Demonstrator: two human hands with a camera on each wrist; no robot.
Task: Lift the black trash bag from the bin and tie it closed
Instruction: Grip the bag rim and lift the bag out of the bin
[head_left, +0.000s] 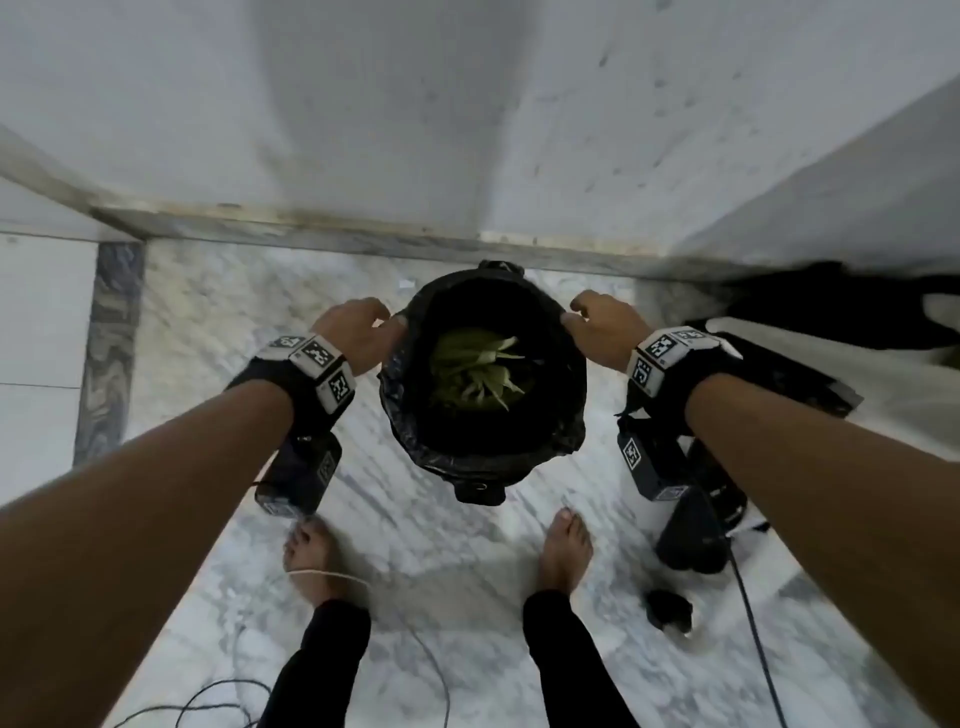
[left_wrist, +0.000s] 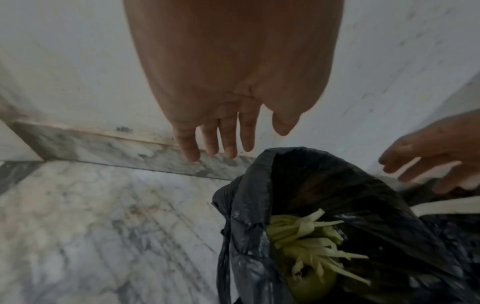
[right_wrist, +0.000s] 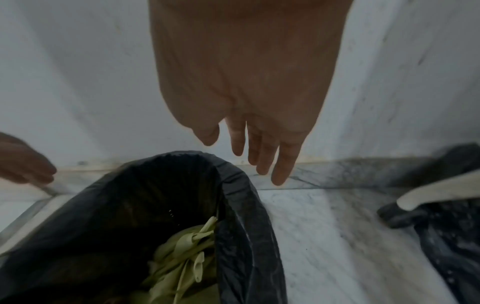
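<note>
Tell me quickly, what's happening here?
Left hand and right hand open beside bag rim. Bag in bin, untied, green scraps inside. Nothing blocking.

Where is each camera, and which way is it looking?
Head: on the person's head, looking down at the black trash bag in the bin; forearms, both hands and bare feet show.
Left wrist: looks along the open left hand toward bag and wall.
Right wrist: looks along the open right hand at the bag's rim.
All share the bag and green scraps.
</note>
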